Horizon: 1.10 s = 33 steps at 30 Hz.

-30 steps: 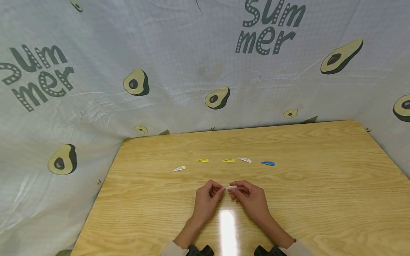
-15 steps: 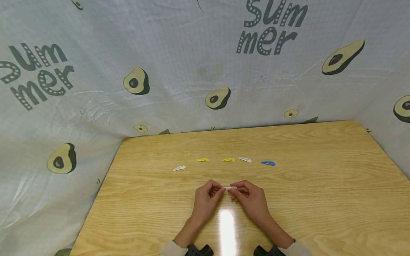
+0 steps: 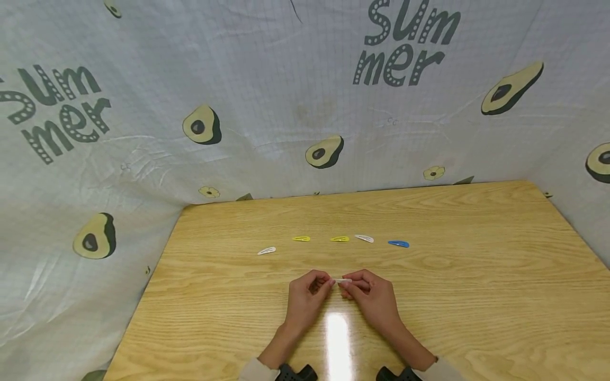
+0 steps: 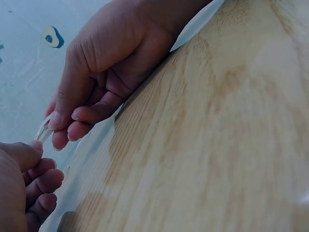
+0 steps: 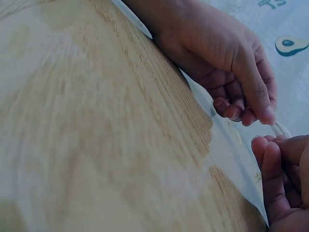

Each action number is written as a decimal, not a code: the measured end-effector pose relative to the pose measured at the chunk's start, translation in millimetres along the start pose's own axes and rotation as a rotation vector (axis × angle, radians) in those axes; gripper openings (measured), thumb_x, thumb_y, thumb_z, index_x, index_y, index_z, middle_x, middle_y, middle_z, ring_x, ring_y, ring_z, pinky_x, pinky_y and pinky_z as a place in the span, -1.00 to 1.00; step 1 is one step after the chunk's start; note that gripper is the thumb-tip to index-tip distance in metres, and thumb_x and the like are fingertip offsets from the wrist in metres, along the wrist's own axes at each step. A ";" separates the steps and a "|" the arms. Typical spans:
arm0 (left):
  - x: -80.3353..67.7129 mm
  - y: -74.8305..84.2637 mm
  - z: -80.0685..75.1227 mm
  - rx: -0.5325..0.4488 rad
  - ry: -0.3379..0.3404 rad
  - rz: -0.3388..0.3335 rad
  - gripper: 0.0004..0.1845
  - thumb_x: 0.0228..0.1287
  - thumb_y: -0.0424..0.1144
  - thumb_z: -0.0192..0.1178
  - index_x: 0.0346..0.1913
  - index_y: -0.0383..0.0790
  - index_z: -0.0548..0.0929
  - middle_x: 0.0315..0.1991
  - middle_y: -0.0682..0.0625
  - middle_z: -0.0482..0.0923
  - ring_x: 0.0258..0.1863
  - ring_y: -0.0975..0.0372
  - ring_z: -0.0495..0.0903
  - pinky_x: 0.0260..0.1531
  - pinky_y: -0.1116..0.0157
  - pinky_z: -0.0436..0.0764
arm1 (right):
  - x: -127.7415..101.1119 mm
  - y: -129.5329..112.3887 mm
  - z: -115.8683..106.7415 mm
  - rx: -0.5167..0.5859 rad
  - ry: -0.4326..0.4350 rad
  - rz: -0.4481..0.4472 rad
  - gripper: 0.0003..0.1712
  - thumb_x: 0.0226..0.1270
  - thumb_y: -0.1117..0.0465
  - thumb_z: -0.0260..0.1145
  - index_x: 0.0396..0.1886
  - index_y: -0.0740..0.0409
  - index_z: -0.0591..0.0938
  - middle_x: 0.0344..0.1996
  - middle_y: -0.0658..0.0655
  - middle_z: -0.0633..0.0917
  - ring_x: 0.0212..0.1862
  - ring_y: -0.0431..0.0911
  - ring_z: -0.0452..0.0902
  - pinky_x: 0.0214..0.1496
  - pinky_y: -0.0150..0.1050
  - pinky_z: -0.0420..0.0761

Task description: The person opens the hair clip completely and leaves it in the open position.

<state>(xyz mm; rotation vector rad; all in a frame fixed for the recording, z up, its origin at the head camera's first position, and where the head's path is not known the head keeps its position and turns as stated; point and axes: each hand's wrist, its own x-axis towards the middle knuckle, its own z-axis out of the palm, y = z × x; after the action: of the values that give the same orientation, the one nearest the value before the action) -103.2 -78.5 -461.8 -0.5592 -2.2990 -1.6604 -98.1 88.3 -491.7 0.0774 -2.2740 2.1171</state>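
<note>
— While both wrists rest low near the front edge of the pale wooden desk (image 3: 476, 296), what do the hands hold?

— The left hand (image 3: 305, 302) and the right hand (image 3: 374, 299) meet fingertip to fingertip, each pinching one end of a small white metal snap hair clip (image 3: 344, 280). It sits between them, just above the desk, at the middle of the near half.

— Does the left wrist view agree?

— Yes: the white clip (image 4: 43, 130) is nipped between the thumb and curled fingers (image 4: 72, 125) of the right hand, the left hand's fingertip at its other end.

— And further back?

— Five more clips lie in a loose row: a white snap clip (image 3: 267, 251) at the left, two yellow snap clips (image 3: 301, 238) (image 3: 340, 239), another white one (image 3: 364, 238), then a blue snap clip (image 3: 398, 244). All lie apart from each other.

— Behind the desk?

— A grey cloth printed with avocados (image 3: 267, 79) hangs as a backdrop.
</note>
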 end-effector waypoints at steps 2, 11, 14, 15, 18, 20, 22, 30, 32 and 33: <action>0.3 -0.2 0.2 -0.004 0.002 0.005 -0.96 0.13 -0.56 0.29 -0.37 -0.41 0.64 -0.49 -0.18 0.62 -0.57 0.07 0.57 -0.55 0.28 0.56 | 0.2 -1.1 0.0 0.006 0.001 0.002 -0.90 0.23 0.32 0.37 -0.25 0.16 0.68 -0.44 0.07 0.75 -0.40 -0.04 0.70 -0.34 -0.24 0.65; 0.3 -1.0 0.5 -0.025 0.015 -0.006 -0.96 0.14 -0.55 0.29 -0.39 -0.42 0.64 -0.50 -0.18 0.62 -0.58 0.06 0.57 -0.55 0.27 0.57 | 0.5 -1.5 1.6 0.038 0.011 -0.002 -0.88 0.21 0.34 0.38 -0.24 0.25 0.68 -0.43 0.13 0.75 -0.41 -0.02 0.70 -0.35 -0.24 0.65; 0.3 -0.5 0.6 -0.023 0.018 -0.011 -0.96 0.14 -0.55 0.29 -0.40 -0.42 0.64 -0.51 -0.18 0.62 -0.58 0.06 0.57 -0.55 0.27 0.57 | 0.9 -1.3 2.2 0.035 0.020 -0.003 -0.87 0.20 0.34 0.39 -0.24 0.25 0.68 -0.43 0.13 0.75 -0.42 -0.03 0.70 -0.36 -0.24 0.65; 0.5 -0.3 0.7 -0.022 0.021 -0.013 -0.96 0.14 -0.55 0.29 -0.40 -0.42 0.64 -0.51 -0.17 0.62 -0.58 0.07 0.57 -0.55 0.28 0.57 | 1.0 -1.1 2.3 0.033 0.023 -0.007 -0.86 0.20 0.33 0.39 -0.24 0.25 0.68 -0.44 0.13 0.75 -0.42 -0.03 0.70 -0.36 -0.24 0.65; 0.8 -0.2 1.4 -0.011 0.025 -0.009 -0.96 0.13 -0.55 0.30 -0.40 -0.42 0.64 -0.52 -0.16 0.62 -0.58 0.11 0.56 -0.55 0.29 0.56 | 1.2 -0.9 2.7 0.026 0.036 -0.008 -0.86 0.20 0.30 0.40 -0.25 0.24 0.68 -0.45 0.13 0.75 -0.43 -0.04 0.70 -0.37 -0.24 0.65; 1.0 0.7 2.0 -0.001 0.026 0.004 -0.95 0.13 -0.56 0.30 -0.41 -0.41 0.65 -0.52 -0.15 0.62 -0.58 0.13 0.56 -0.56 0.29 0.56 | 1.5 -1.0 2.7 0.021 0.046 -0.006 -0.87 0.21 0.28 0.40 -0.26 0.23 0.69 -0.46 0.12 0.74 -0.44 -0.04 0.70 -0.38 -0.24 0.65; 1.0 0.8 2.8 0.008 0.030 0.024 -0.94 0.12 -0.57 0.30 -0.42 -0.41 0.64 -0.52 -0.14 0.62 -0.59 0.14 0.56 -0.57 0.28 0.56 | 1.9 -1.2 2.5 0.021 0.050 -0.003 -0.88 0.21 0.28 0.40 -0.27 0.20 0.69 -0.47 0.11 0.74 -0.44 -0.03 0.70 -0.37 -0.24 0.65; -0.6 -7.3 6.2 0.020 0.057 0.007 -0.93 0.11 -0.56 0.31 -0.42 -0.39 0.63 -0.52 -0.13 0.63 -0.60 0.14 0.57 -0.58 0.28 0.56 | 2.3 -1.5 1.9 0.036 0.048 0.007 -0.88 0.19 0.26 0.41 -0.28 0.19 0.70 -0.48 0.10 0.74 -0.43 -0.02 0.70 -0.37 -0.23 0.65; -1.6 -16.7 8.8 0.018 0.061 -0.003 -0.92 0.12 -0.55 0.31 -0.43 -0.37 0.63 -0.52 -0.12 0.63 -0.60 0.14 0.57 -0.59 0.27 0.56 | 2.5 -1.4 2.1 0.035 0.054 0.006 -0.89 0.19 0.27 0.42 -0.29 0.18 0.70 -0.48 0.09 0.74 -0.44 -0.01 0.70 -0.37 -0.23 0.65; -2.3 -21.7 10.1 0.016 0.062 -0.006 -0.92 0.11 -0.54 0.32 -0.43 -0.36 0.63 -0.52 -0.10 0.64 -0.60 0.15 0.56 -0.60 0.28 0.55 | 2.5 -1.4 2.2 0.034 0.058 0.006 -0.89 0.18 0.27 0.42 -0.29 0.18 0.70 -0.49 0.09 0.74 -0.44 -0.01 0.70 -0.37 -0.23 0.65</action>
<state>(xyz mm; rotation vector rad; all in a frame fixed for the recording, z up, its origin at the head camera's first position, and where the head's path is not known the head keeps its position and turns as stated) -110.5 -75.3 -484.5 -0.4914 -2.2703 -1.6369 -100.5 86.0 -490.4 0.0102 -2.2091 2.1322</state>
